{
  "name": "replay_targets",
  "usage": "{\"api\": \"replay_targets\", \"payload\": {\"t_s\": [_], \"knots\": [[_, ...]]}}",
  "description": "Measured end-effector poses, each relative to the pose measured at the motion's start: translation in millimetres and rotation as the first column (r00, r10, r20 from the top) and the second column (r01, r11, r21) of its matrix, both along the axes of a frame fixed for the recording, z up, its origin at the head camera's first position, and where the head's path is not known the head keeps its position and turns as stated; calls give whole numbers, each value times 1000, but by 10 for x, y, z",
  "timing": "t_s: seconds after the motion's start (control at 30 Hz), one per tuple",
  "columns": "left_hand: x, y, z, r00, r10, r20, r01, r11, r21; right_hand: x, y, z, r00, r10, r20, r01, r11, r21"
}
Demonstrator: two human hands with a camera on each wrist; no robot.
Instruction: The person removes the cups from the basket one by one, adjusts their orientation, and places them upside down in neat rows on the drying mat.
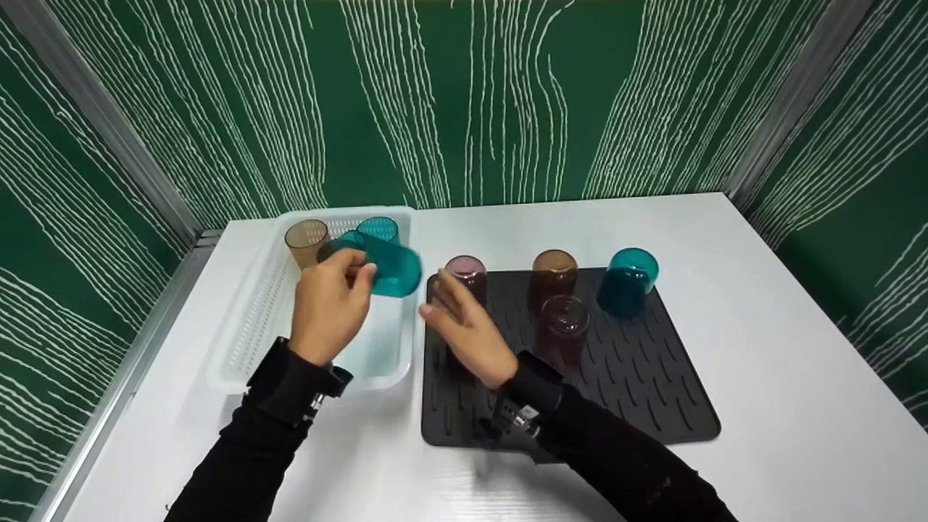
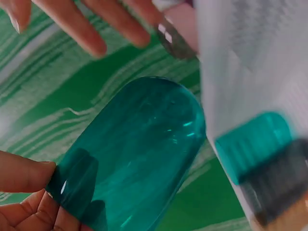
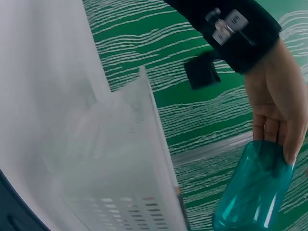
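My left hand (image 1: pixel 330 304) pinches a teal see-through cup (image 1: pixel 395 272) by its rim, thumb on one side and fingers on the other. The cup is tilted on its side above the basket, its rounded base toward my right hand (image 1: pixel 475 333). That hand reaches in over the mat's left edge, fingers extended and apart from the cup. In the left wrist view the held cup (image 2: pixel 139 149) fills the middle, with right-hand fingers (image 2: pixel 91 33) above it. The right wrist view shows the left hand (image 3: pixel 276 96) holding the cup (image 3: pixel 255 192) from its rim.
A white perforated basket (image 1: pixel 402 362) holds an amber cup (image 1: pixel 307 239), another teal cup (image 1: pixel 380 228) and a dark grey one. On the black ridged mat (image 1: pixel 652 391), upside down, stand a pink cup (image 1: pixel 465 268), an amber cup (image 1: pixel 555 268), a purple cup (image 1: pixel 565 319) and a teal cup (image 1: pixel 631 279).
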State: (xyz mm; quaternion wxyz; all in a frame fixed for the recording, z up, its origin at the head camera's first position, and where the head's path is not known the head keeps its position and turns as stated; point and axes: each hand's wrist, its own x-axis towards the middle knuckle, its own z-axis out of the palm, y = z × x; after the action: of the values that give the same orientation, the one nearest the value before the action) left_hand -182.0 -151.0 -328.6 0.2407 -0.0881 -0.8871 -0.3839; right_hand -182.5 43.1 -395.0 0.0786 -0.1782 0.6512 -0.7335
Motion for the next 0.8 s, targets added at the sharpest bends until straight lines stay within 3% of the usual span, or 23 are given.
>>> {"api": "replay_targets", "payload": {"t_s": [0.1,0.3,0.37,0.57,0.8], "knots": [[70,98,1,997,-70,41,65,990,122,-42,93,32,999,-34,-19,33,998,-50],[224,240,-60,976,-180,121,134,940,314,-53,264,49,996,-77,-33,75,995,-61],[274,279,-87,965,-224,140,155,910,384,-39,298,44,995,-92,-44,89,994,-62],[380,435,-204,913,-354,203,172,785,595,-3,356,27,967,-201,-154,196,979,-49],[483,553,-342,888,-415,196,190,721,667,50,448,-28,926,-265,-269,271,962,-18]]}}
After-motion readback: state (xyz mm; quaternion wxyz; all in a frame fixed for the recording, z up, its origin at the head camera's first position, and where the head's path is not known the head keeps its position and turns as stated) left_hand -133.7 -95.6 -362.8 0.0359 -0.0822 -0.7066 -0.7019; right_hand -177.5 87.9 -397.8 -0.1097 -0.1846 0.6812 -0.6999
